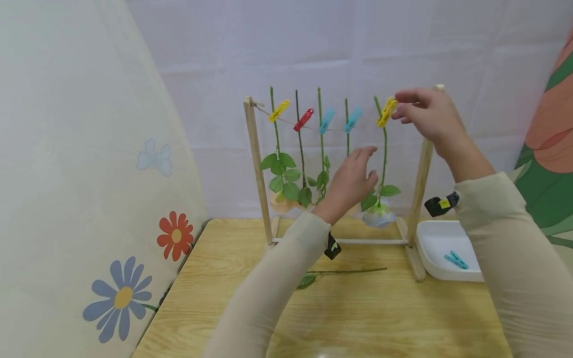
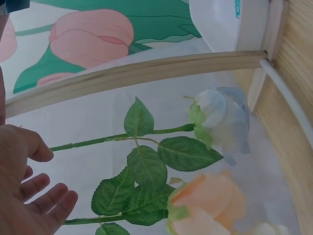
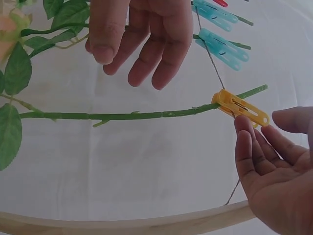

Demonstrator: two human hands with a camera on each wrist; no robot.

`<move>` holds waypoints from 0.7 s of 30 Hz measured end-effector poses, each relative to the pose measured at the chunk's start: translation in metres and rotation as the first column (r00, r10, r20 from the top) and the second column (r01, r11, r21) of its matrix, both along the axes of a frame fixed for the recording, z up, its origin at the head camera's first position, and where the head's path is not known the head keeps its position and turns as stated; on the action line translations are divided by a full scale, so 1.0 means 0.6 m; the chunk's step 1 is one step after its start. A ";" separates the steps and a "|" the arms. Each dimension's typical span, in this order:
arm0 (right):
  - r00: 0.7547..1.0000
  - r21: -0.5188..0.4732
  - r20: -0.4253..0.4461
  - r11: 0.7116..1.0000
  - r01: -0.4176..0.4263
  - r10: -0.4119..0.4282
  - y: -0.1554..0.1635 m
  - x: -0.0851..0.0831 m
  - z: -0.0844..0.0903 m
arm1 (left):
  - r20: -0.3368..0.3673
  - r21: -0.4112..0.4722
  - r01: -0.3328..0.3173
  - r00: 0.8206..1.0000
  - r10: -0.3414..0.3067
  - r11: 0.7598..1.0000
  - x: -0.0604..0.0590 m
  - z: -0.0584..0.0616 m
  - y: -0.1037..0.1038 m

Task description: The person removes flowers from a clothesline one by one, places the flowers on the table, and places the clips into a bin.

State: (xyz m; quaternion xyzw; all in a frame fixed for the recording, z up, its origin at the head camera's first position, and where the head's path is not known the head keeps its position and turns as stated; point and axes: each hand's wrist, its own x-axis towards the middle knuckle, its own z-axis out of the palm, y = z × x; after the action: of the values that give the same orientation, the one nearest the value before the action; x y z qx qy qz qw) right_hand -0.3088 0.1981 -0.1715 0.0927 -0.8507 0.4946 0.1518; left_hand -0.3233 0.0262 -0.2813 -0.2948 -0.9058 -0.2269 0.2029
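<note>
Five artificial flowers hang head down from a string, clipped by their stems. A yellow clothespin (image 1: 387,112) holds the rightmost stem (image 3: 146,116), whose pale blue-white flower (image 2: 220,115) hangs lowest. At that clothespin is my right hand (image 1: 429,117); its fingertips are right at the clip's handle end and the thumb stands apart. My left hand (image 1: 351,181) is held beside the same stem, fingers loosely extended, gripping nothing. Farther left on the string are two blue clothespins (image 1: 352,120), a red clothespin (image 1: 304,120) and another yellow clothespin (image 1: 279,111). A peach flower (image 2: 208,205) shows near the blue-white one.
The string runs between posts of a wooden frame (image 1: 258,169) joined low down by a white bar (image 1: 371,241). Right of it, a white tray (image 1: 436,271) holds teal clothespins (image 1: 456,260). Another leafy stem (image 1: 349,271) lies on the wooden table (image 1: 380,318) in front, partly behind my left forearm.
</note>
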 end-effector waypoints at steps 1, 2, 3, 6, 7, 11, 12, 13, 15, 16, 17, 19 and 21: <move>1.000 -0.006 -0.001 1.000 -0.006 0.006 -0.001 -0.002 0.001 | 0.009 0.012 0.006 1.000 -0.007 1.000 -0.004 0.001 0.001; 1.000 -0.006 -0.002 1.000 -0.013 0.013 -0.002 -0.003 0.002 | 0.024 0.024 0.009 1.000 -0.010 1.000 -0.007 0.001 0.002; 1.000 -0.010 0.000 1.000 -0.019 0.019 -0.003 -0.005 0.003 | 0.040 0.038 0.013 0.999 -0.015 0.999 -0.010 0.002 0.003; 0.999 -0.026 0.008 0.999 -0.034 0.035 -0.005 -0.010 0.005 | 0.109 0.095 0.029 0.993 -0.040 0.995 -0.019 0.003 0.008; 0.999 -0.030 0.012 0.999 -0.036 0.037 -0.005 -0.011 0.005 | 0.134 0.120 0.035 0.990 -0.051 0.992 -0.020 0.003 0.011; 0.999 -0.022 0.039 0.999 -0.031 0.032 -0.005 -0.013 0.007 | 0.204 0.233 0.058 0.973 -0.107 0.971 -0.025 0.001 0.023; 0.998 -0.019 0.047 0.999 -0.030 0.031 -0.005 -0.013 0.008 | 0.211 0.259 0.061 0.970 -0.119 0.964 -0.025 0.001 0.026; 0.998 -0.018 0.054 0.999 -0.031 0.032 -0.005 -0.013 0.008 | 0.220 0.284 0.063 0.967 -0.129 0.957 -0.026 0.000 0.029; 0.997 -0.024 0.064 0.999 -0.035 0.037 -0.006 -0.013 0.011 | 0.243 0.335 0.056 0.960 -0.143 0.941 -0.028 0.000 0.035; 0.997 -0.028 0.067 0.999 -0.039 0.041 -0.006 -0.013 0.012 | 0.255 0.359 0.049 0.956 -0.148 0.932 -0.030 0.000 0.038; 0.997 -0.035 0.067 0.998 -0.044 0.046 -0.007 -0.013 0.013 | 0.261 0.383 0.043 0.953 -0.153 0.923 -0.031 0.001 0.040; 0.996 -0.050 0.069 0.997 -0.055 0.058 -0.008 -0.014 0.015 | 0.274 0.424 0.027 0.949 -0.156 0.905 -0.034 0.000 0.043; 0.995 -0.059 0.073 0.996 -0.060 0.064 -0.010 -0.015 0.016 | 0.276 0.467 0.025 0.945 -0.172 0.884 -0.036 -0.002 0.046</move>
State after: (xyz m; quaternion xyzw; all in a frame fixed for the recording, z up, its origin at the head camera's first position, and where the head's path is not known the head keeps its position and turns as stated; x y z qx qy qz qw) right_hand -0.3177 0.1924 -0.1618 0.0963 -0.8382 0.5260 0.1072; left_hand -0.3448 0.0539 -0.2824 -0.2456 -0.8309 -0.4871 0.1098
